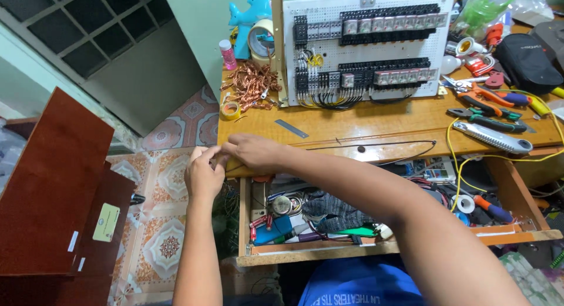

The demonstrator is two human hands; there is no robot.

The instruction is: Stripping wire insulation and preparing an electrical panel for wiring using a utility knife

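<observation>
Flanking hands (226, 162): copper scraps (251, 83); steel ruler (291, 128)

two hands: left hand (202, 175), right hand (254, 152). one black wire (376, 145). one perforated panel (367, 44) at 12 o'clock. one open drawer (305, 254).

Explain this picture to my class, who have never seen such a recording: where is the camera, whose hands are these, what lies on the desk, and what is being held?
The camera sits on a person's head and looks down, so both hands are that person's own. The left hand and right hand meet at the front left edge of the wooden desk, pinching one end of a thin black wire that runs along the desk. Behind stands a white perforated panel fitted with rows of electrical parts. Beside it lies a heap of copper wire. Pliers and cutters lie on the right. An open drawer below holds assorted tools.
</observation>
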